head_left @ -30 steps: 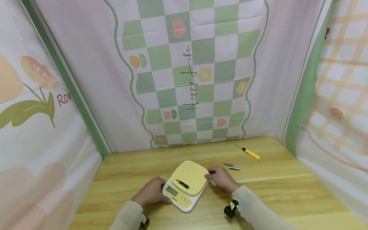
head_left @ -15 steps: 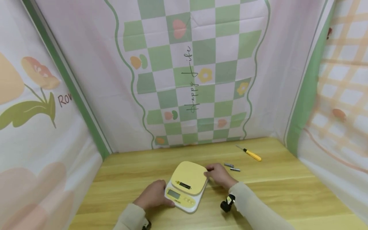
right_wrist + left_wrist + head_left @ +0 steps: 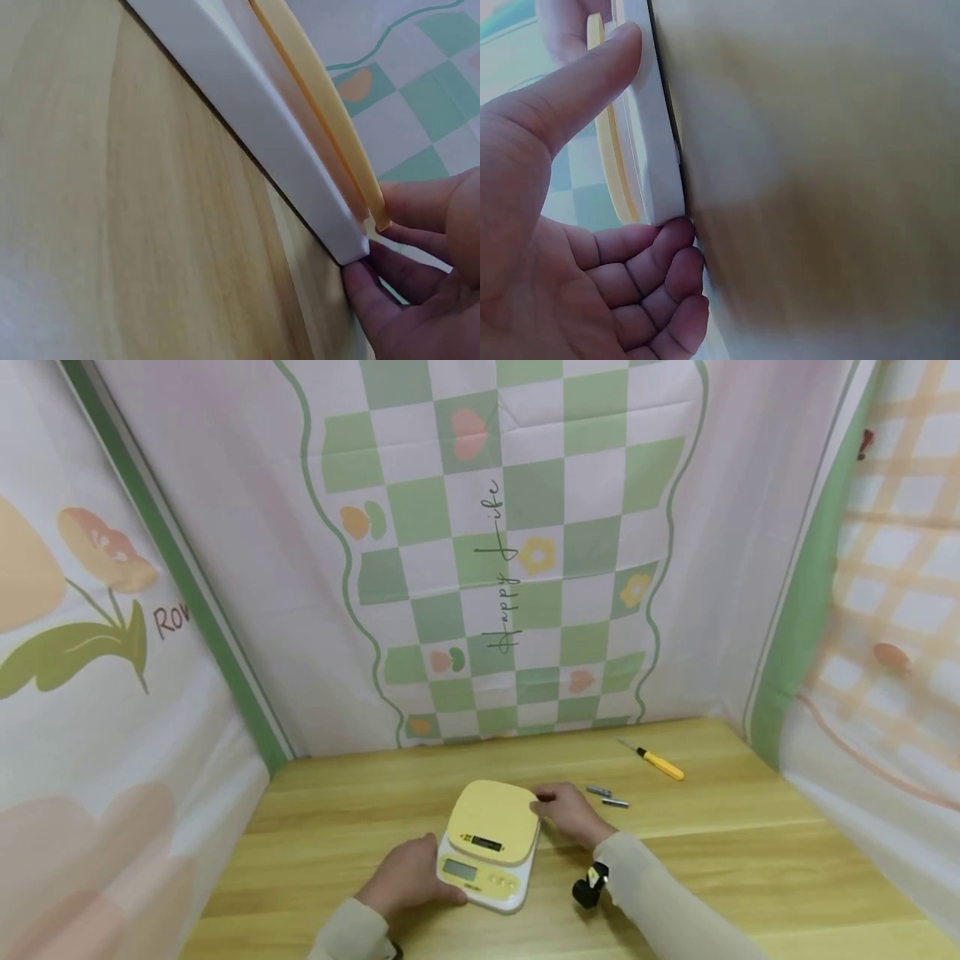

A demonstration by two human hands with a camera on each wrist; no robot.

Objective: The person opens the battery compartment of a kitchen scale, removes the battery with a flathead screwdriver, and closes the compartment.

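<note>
A kitchen scale (image 3: 491, 818), with a yellow platform on a white base, sits on the wooden table before me. My left hand (image 3: 408, 875) holds the base at its near left side. In the left wrist view the thumb (image 3: 592, 82) lies along the white base (image 3: 660, 150) and the curled fingers touch its far corner. At the far right corner my right hand (image 3: 568, 812) grips the scale. The right wrist view shows its fingertips on the end of the yellow platform (image 3: 330, 120) and of the white base (image 3: 285, 142). The scale's underside is hidden.
Right of the right hand lie two small silver metal pieces (image 3: 615, 803). Behind them is a screwdriver (image 3: 660, 764) with a yellow handle. Patterned cloth walls (image 3: 480, 568) enclose the wooden table (image 3: 360, 793) at the back and both sides.
The scale has turned slightly counterclockwise on the table, its near end swinging right. My left hand has moved right with it. The right hand has shifted slightly left and keeps its grip.
</note>
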